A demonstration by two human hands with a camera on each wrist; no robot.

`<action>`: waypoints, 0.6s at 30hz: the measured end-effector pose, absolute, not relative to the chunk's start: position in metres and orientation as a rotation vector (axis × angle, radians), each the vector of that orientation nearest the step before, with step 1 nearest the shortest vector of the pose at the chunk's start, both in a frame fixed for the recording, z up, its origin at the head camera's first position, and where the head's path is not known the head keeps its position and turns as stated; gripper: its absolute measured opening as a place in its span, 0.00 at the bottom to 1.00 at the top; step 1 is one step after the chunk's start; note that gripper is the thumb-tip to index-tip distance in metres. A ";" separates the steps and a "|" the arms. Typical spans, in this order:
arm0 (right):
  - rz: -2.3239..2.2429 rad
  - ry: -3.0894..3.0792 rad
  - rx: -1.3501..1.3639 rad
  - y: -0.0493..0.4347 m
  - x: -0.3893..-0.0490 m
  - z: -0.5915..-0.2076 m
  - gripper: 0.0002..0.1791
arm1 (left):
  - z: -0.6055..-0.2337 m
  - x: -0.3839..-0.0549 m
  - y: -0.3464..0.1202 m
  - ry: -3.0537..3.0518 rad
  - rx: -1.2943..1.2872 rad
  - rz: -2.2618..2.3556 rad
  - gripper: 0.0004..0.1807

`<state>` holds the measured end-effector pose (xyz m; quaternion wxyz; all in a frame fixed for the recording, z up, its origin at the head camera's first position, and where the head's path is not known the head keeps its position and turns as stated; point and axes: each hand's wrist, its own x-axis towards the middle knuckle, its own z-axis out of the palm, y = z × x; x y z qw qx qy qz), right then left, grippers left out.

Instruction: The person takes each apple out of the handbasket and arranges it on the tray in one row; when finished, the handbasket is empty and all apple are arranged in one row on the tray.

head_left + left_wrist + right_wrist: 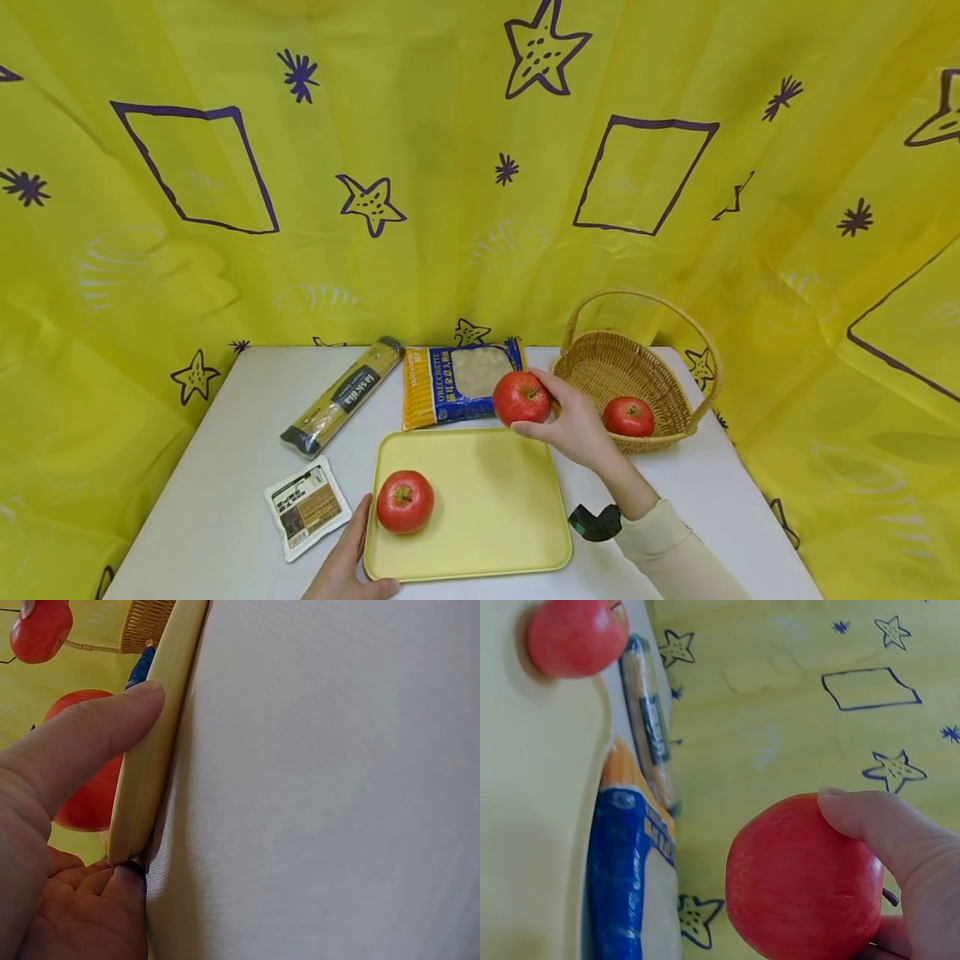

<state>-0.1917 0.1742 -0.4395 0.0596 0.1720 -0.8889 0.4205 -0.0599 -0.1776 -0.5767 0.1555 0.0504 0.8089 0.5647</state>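
Observation:
My right hand [573, 425] holds a red apple [521, 397] between thumb and fingers, raised over the back right part of a pale yellow tray [487, 508]. In the right wrist view the thumb lies on the side of this held apple [802, 877], its stem toward the palm. A second apple [405, 502] sits on the tray's left side. My left hand [348, 558] grips the tray's front left corner, fingers along the left edge and thumb [112, 724] against the front wall. Another apple [628, 416] lies inside a wicker basket [592, 358] at the back right.
Behind the tray lies a blue and orange bag of orecchiette [420, 392]. A long pasta packet [345, 396] rests diagonally at the back left, with a small white-edged packet [307, 507] left of the tray. Yellow patterned cloth [435, 275] hangs behind the white table [217, 475].

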 end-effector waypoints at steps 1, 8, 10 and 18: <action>1.267 -2.696 0.531 0.172 -0.190 -0.441 0.47 | -0.576 -0.060 -0.177 2.316 0.144 1.616 0.72; 1.269 -2.722 0.641 0.152 -0.181 -0.452 0.45 | -0.574 -0.060 -0.176 2.325 0.143 1.613 0.71; 1.280 -2.737 0.662 0.146 -0.177 -0.456 0.44 | -0.575 -0.060 -0.177 2.330 0.146 1.612 0.71; 1.279 -2.813 0.734 0.127 -0.165 -0.475 0.46 | -0.574 -0.059 -0.176 2.329 0.126 1.612 0.71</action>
